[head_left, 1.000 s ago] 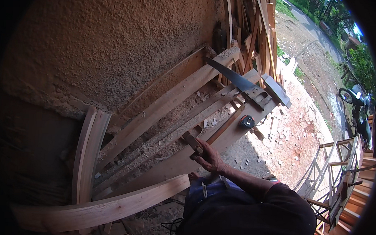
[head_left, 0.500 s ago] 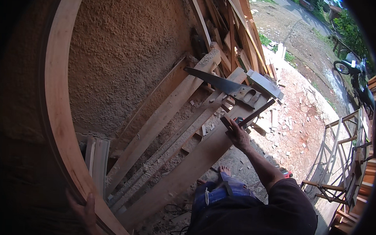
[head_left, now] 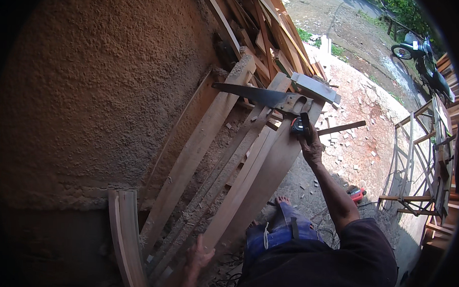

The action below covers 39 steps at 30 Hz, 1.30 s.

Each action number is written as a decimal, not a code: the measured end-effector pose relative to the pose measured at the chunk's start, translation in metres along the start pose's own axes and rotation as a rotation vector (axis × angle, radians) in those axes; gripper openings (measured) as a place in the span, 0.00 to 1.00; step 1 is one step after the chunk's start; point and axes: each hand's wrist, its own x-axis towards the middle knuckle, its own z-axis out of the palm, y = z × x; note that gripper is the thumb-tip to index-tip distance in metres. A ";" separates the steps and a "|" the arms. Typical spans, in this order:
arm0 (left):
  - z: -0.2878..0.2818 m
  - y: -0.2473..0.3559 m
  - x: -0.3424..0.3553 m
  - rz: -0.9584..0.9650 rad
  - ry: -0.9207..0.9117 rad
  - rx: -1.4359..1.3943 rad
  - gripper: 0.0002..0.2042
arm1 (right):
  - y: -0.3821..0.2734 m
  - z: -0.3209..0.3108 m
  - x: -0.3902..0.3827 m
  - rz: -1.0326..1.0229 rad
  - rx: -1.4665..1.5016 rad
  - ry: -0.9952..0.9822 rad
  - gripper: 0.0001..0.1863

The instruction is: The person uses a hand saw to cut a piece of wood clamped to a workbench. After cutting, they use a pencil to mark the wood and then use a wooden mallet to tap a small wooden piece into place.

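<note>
My right hand (head_left: 312, 146) is closed around a dark square (head_left: 344, 128) and a black tape measure (head_left: 298, 127) with a little red on it. It is over the far part of a wide plank (head_left: 268, 180), just beside the handle of a handsaw (head_left: 271, 98). The saw lies flat across the timbers. My left hand (head_left: 200, 255) grips the near end of a long pale board (head_left: 238, 194), which rests lengthwise along the wide plank. Some of the left fingers are hidden by the board.
Two sawdust-covered timbers (head_left: 202, 135) run beside the plank. A short pale block (head_left: 316, 88) sits at its far end. Upright boards (head_left: 128, 231) lean near the rough wall (head_left: 105, 88). Behind are stacked lumber (head_left: 274, 28), a red tool (head_left: 357, 194), wooden trestles (head_left: 416, 155) and a motorcycle (head_left: 427, 62).
The long board came down from the left side onto the wide plank, with my left hand moving right along with it. My right hand moved farther out, turning the square.
</note>
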 end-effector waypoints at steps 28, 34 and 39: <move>0.078 0.152 0.171 0.521 0.457 0.098 0.39 | -0.057 0.128 -0.133 0.392 0.001 0.509 0.31; 0.075 0.152 0.168 0.525 0.445 0.108 0.38 | -0.066 0.128 -0.140 0.410 -0.008 0.497 0.28; 0.068 0.149 0.166 0.536 0.423 0.111 0.38 | -0.055 0.134 -0.138 0.383 -0.065 0.536 0.26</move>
